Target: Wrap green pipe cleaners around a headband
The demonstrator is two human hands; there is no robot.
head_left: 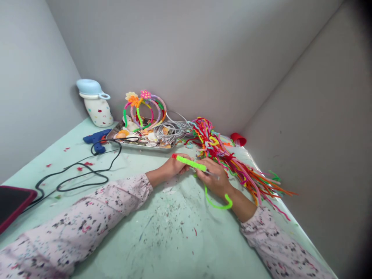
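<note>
Lime-green pipe cleaner (190,163) spans your hands above the worktop (174,232), left hand (174,166) pinching its red-tipped end and right hand (213,177) pinching further along, seemingly to keep the coils taut.

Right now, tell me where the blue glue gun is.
In the head view, the blue glue gun lies just left of the metal tray, in front of the white spotted container.

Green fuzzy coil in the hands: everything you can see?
The neon green pipe cleaner is wound in tight fuzzy coils along a thin rod, making a slanted tube with a red tip. A loose unwound length curves down past the right hand. The left hand supports the tube near the tip; the right hand pinches its other end.
</note>
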